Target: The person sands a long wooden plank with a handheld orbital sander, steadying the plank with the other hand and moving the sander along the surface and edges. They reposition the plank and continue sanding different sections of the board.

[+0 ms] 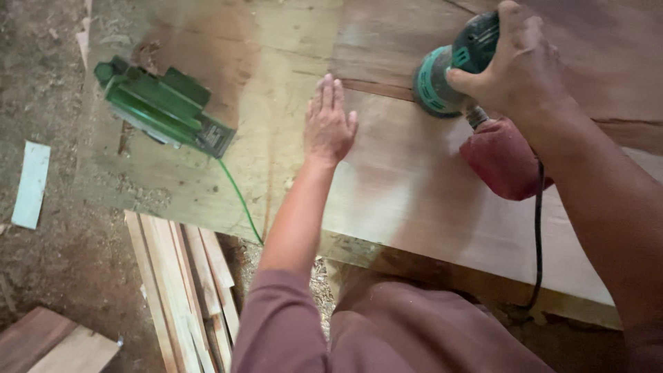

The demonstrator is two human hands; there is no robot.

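Surface: wide bare wood slab, pale and dusty, set over a dirt floor littered with shavings. Two power tools on the slab. One sander, teal and grey, near the slab's far edge, red dust bag behind it; right hand wrapped tight around its top. Left hand flat on the slab, fingers straight, holding nothing. One green planer at the slab's left end. Stack of thin strips under the slab's near edge.

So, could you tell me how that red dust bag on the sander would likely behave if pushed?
The red dust bag looks like soft cloth, so it would probably dent and flop. It hangs off the sander in the right hand, so it likely swings along.
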